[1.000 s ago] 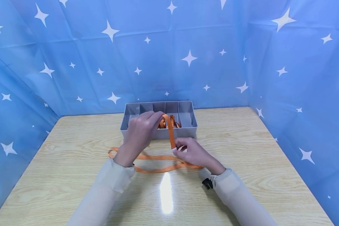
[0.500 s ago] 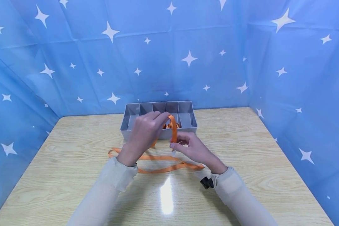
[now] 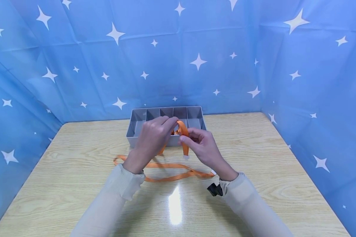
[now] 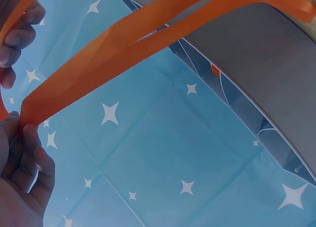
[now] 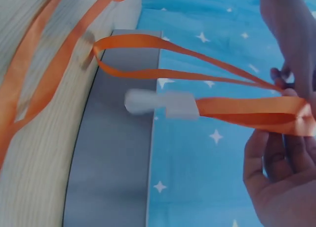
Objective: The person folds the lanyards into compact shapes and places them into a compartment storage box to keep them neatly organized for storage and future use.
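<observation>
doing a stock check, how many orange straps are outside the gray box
2: one strap held up by the left hand and right hand, a second strap on the table in front of the box. Orange material inside is partly hidden.

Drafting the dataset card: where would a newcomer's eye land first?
Probably on the bright orange strap pinched between the left hand and right hand, mid-view before the gray divided tray, its blurred white end piece dangling in the right wrist view. Next, the loose orange loop on the wooden table below the hands. Then the star-printed blue backdrop filling the upper head view.
</observation>
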A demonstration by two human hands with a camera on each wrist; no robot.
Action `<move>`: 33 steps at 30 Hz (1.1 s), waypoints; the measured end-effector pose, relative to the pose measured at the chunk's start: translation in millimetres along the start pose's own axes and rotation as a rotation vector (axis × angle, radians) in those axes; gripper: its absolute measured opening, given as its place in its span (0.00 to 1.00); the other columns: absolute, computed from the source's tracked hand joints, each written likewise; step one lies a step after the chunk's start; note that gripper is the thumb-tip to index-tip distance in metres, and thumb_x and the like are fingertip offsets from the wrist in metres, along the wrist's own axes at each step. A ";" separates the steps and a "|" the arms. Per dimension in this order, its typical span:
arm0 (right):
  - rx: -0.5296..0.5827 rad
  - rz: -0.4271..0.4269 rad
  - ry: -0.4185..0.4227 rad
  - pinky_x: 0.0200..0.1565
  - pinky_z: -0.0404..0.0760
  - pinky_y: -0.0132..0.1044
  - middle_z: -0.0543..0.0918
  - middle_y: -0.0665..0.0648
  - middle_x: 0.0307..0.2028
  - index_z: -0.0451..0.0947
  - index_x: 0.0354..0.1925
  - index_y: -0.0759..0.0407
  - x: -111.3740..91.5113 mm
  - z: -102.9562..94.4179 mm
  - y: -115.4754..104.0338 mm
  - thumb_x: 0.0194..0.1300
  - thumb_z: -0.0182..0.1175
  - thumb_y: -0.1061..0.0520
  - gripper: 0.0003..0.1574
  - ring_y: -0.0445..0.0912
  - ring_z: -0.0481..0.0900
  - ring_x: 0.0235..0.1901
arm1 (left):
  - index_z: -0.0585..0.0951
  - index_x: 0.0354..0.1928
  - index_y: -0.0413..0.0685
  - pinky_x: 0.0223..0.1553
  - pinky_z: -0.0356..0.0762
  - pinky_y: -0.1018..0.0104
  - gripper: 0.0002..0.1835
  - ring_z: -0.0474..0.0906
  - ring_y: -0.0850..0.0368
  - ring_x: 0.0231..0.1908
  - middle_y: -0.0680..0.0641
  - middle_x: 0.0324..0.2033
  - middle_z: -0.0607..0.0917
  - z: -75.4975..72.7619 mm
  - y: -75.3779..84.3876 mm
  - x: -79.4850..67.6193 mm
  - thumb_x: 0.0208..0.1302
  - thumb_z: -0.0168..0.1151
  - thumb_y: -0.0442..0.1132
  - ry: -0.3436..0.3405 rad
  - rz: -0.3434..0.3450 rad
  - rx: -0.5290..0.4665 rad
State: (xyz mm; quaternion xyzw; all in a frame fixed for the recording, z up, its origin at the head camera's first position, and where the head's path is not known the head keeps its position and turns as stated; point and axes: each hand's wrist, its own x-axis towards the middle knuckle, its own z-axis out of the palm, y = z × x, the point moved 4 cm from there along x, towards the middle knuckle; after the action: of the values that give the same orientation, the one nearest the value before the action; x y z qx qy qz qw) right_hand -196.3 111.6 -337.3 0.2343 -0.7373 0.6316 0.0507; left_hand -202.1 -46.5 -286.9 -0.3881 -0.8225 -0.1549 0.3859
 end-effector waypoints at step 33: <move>0.014 -0.032 -0.032 0.44 0.83 0.38 0.88 0.63 0.36 0.83 0.43 0.68 -5.7 6.3 -16.4 0.71 0.59 0.64 0.08 0.51 0.85 0.34 | 0.86 0.44 0.37 0.27 0.82 0.65 0.11 0.82 0.52 0.24 0.44 0.32 0.85 -1.2 -11.0 -3.5 0.58 0.72 0.31 -0.023 -0.077 0.108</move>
State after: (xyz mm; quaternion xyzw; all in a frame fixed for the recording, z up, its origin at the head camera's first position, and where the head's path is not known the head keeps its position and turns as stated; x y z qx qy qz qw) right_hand -183.1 105.6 -325.8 0.2566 -0.7297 0.6321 0.0470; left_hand -208.4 -56.1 -288.3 -0.3363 -0.8484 -0.1204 0.3906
